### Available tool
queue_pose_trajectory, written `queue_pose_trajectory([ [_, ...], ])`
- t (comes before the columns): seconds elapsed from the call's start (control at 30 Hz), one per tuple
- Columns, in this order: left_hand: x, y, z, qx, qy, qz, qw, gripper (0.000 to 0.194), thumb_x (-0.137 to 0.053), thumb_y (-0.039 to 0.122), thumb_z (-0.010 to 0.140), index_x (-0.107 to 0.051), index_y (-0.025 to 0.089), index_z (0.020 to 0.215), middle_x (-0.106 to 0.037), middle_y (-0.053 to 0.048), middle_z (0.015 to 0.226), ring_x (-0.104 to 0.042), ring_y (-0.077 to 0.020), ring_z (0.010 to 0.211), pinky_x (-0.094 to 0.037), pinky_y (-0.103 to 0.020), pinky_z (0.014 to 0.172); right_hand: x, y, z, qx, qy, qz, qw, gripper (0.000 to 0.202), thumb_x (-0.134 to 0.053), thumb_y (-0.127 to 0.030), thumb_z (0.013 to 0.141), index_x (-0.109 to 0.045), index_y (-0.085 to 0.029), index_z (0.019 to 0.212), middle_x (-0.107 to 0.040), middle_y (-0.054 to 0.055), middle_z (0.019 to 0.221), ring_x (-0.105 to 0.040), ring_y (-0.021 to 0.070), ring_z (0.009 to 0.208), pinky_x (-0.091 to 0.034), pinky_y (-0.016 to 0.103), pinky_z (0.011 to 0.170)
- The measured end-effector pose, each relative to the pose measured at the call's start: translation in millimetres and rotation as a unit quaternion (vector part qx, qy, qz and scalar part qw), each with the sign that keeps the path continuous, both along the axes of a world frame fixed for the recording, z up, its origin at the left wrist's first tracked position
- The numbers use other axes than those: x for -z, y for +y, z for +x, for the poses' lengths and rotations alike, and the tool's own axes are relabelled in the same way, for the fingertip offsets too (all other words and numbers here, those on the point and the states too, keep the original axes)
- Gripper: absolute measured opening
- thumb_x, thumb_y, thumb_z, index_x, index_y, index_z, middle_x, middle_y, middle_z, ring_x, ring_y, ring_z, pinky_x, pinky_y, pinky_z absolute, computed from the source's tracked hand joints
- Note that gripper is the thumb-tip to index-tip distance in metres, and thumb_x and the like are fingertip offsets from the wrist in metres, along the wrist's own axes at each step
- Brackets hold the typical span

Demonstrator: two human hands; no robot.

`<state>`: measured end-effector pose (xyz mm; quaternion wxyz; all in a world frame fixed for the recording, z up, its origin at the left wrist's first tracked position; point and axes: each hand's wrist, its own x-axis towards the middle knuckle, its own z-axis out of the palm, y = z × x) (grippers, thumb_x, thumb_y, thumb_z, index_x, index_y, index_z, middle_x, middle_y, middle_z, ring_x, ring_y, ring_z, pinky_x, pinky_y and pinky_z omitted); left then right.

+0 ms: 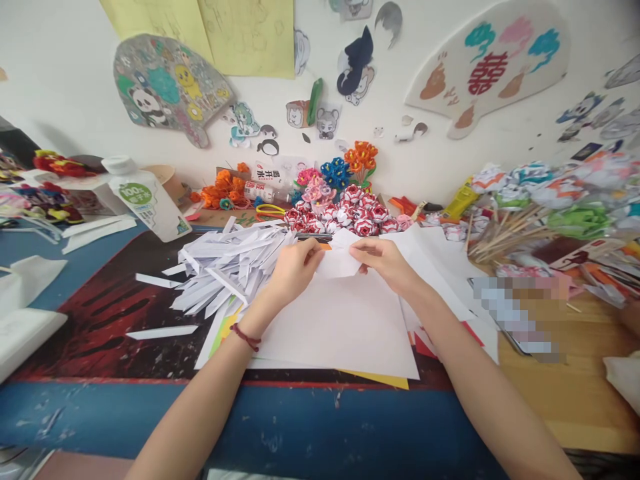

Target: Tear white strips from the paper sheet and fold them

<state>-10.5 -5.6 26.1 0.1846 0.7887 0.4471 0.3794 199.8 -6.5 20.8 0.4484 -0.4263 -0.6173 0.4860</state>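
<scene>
A small piece of white paper is stretched between my two hands, above the large white sheets. My left hand pinches its left end, closed on it. At the right end, the fingers of my right hand are closed on the same piece. Large white paper sheets lie flat beneath, with yellow, green and red edges of other sheets showing under them. Beside my left hand lies a heap of folded white paper strips. A few loose strips rest to its left on the dark mat.
A white bottle leans at the back left. Red-and-white paper flowers and orange flowers line the wall. At the right are paper flowers on wooden sticks and a phone-like flat object, blurred out. The table's blue front edge runs nearest me.
</scene>
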Motion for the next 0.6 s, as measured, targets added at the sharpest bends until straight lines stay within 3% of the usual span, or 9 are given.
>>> queue_pose_trajectory([
  [0.13, 7.9, 7.7, -4.7, 0.004, 0.032, -0.031, 0.999, 0.013, -0.054, 0.025, 0.084, -0.056, 0.017, 0.074, -0.061, 0.001, 0.067, -0.051, -0.0116, 0.059, -0.035, -0.024, 0.058, 14.5, 10.7, 7.5, 0.022, -0.055, -0.004, 0.998, 0.035, -0.073, -0.046, 0.071, -0.069, -0.012, 0.079, -0.063, 0.003, 0.067, -0.054, 0.0114, 0.053, -0.043, 0.025, 0.051],
  [0.27, 15.1, 13.4, -9.3, 0.022, 0.064, -0.059, 0.996, 0.008, -0.062, 0.025, 0.077, -0.059, 0.018, 0.079, -0.066, -0.001, 0.074, -0.056, -0.0136, 0.063, -0.039, -0.026, 0.062, 26.0, 16.0, 7.2, 0.031, -0.091, -0.004, 0.995, 0.035, -0.072, -0.046, 0.070, -0.069, -0.013, 0.079, -0.066, 0.004, 0.068, -0.058, 0.0142, 0.055, -0.046, 0.028, 0.054],
  [0.43, 25.9, 18.7, -11.6, 0.035, 0.073, -0.072, 0.994, 0.003, -0.063, 0.019, 0.073, -0.060, 0.018, 0.075, -0.066, -0.001, 0.070, -0.058, -0.0151, 0.064, -0.042, -0.027, 0.062, 28.8, 16.1, 6.3, 0.017, -0.199, 0.041, 0.979, 0.023, -0.072, -0.037, 0.070, -0.071, -0.015, 0.076, -0.070, 0.005, 0.074, -0.062, 0.0179, 0.068, -0.047, 0.030, 0.064],
  [0.6, 35.8, 22.3, -10.7, 0.034, 0.084, -0.041, 0.995, 0.010, -0.062, 0.018, 0.071, -0.062, 0.019, 0.081, -0.065, -0.002, 0.072, -0.057, -0.0157, 0.064, -0.041, -0.027, 0.060, 26.9, 12.5, 2.5, 0.023, -0.269, 0.098, 0.958, 0.018, -0.069, -0.029, 0.069, -0.072, -0.016, 0.082, -0.065, 0.002, 0.068, -0.055, 0.0150, 0.062, -0.044, 0.028, 0.060],
])
